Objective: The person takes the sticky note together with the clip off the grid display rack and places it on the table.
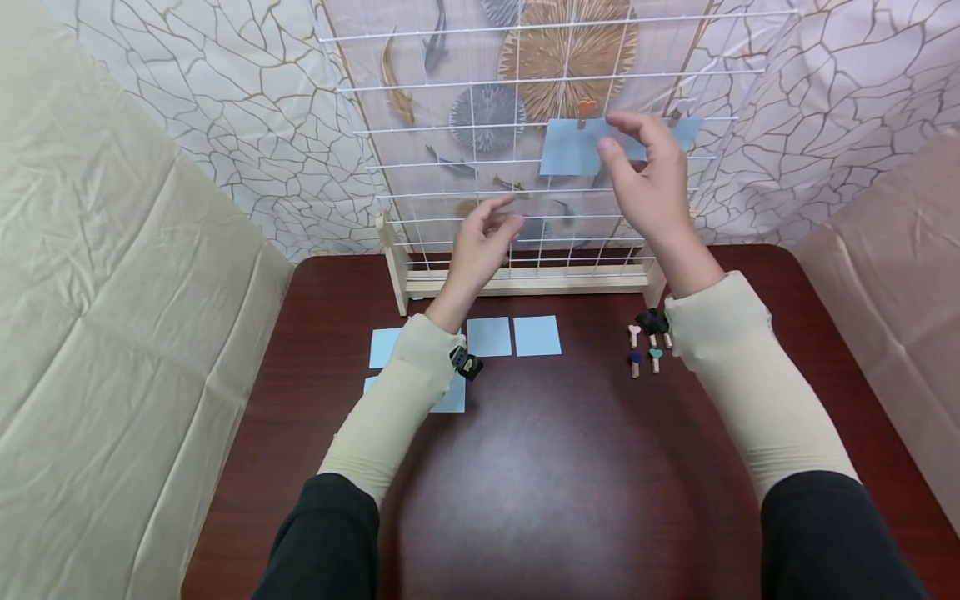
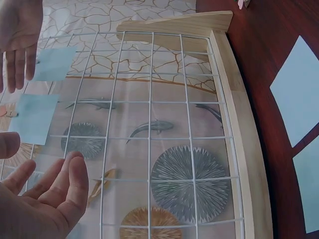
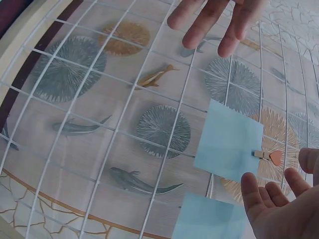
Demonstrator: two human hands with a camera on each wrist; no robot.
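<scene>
My right hand [image 1: 654, 179] is raised in front of the white wire grid, thumb and fingers apart with nothing between them. Just left of it hangs a light blue paper square [image 1: 566, 150], held at its top edge by a mini clothespin with an orange heart [image 3: 274, 158]. A second blue square [image 1: 686, 132] hangs partly behind this hand; the right wrist view also shows it [image 3: 207, 219]. Lower down, my left hand [image 1: 483, 237] hovers before the grid [image 2: 149, 138], its fingers loosely bent and holding nothing.
The grid stands in a wooden base [image 1: 525, 285] on the dark red table [image 1: 570, 483]. Several blue squares [image 1: 537, 335] lie by my left forearm, some partly covered by it. Near my right sleeve are small heart-topped clothespins [image 1: 656, 359] and a black item [image 1: 651, 320].
</scene>
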